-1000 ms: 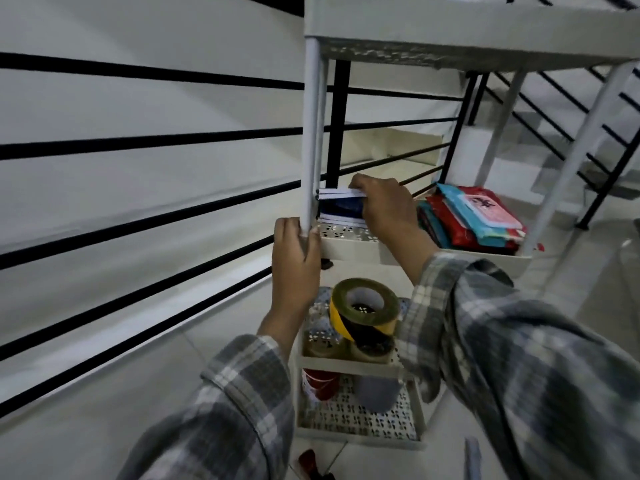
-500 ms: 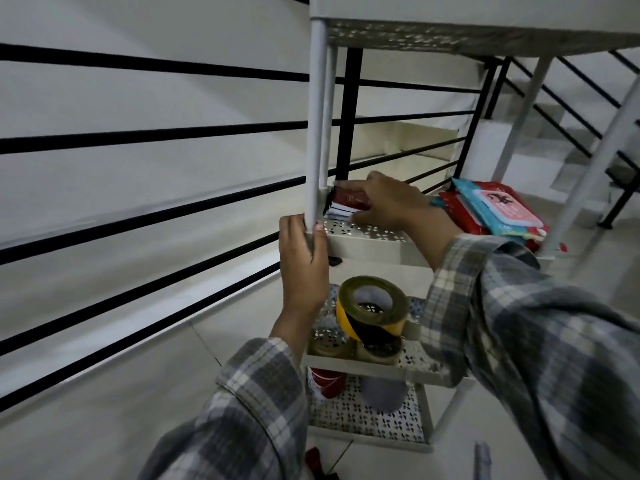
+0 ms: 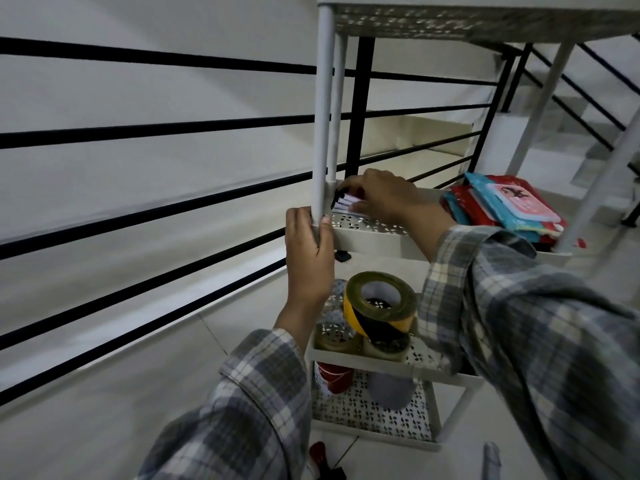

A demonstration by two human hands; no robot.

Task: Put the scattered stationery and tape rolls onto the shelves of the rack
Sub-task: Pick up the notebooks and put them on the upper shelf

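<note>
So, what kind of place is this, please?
Probably an indoor landing beside a staircase, in a home or a small building: a black railing with horizontal bars, white steps rising behind it, and a pale tiled floor under the white rack.

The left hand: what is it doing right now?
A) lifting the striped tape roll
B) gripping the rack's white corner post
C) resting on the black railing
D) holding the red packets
B: the left hand is wrapped around the rack's white corner post, well above the yellow-and-black tape roll.
</note>
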